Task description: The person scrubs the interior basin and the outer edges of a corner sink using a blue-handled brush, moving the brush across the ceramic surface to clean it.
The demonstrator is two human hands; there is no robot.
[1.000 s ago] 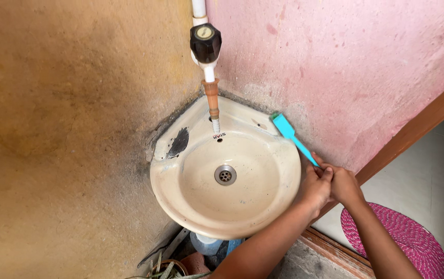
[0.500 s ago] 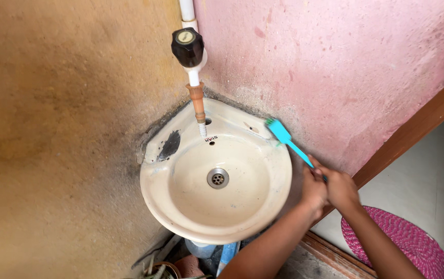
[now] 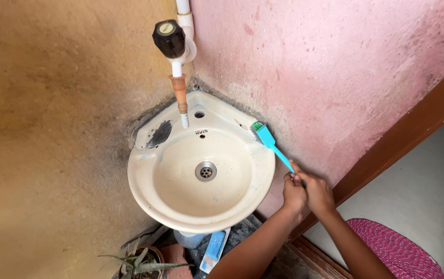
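Observation:
A cream corner sink point(image 3: 144, 191) hangs where a tan wall meets a pink wall, with a metal drain point(image 3: 206, 171) in its bowl. A turquoise brush point(image 3: 269, 141) rests its green bristled head on the sink's back right rim by the pink wall. My right hand point(image 3: 316, 191) grips the brush handle's end. My left hand point(image 3: 293, 192) is closed beside it, pressed against the right hand at the handle. Above the sink hangs a tap point(image 3: 173, 46) with a black knob and an orange spout.
A dark stain point(image 3: 159, 133) marks the sink's back left rim. Below the sink sit a potted spiky plant point(image 3: 139, 261), a light blue flat object point(image 3: 214, 248) and a bottle. A pink woven mat point(image 3: 397, 253) lies on the floor at lower right beside a brown wooden frame point(image 3: 402, 139).
The view has shifted, so the sink sits further left in the frame. The brush head has slid down and left along the sink's back right rim; both hands stay on the handle.

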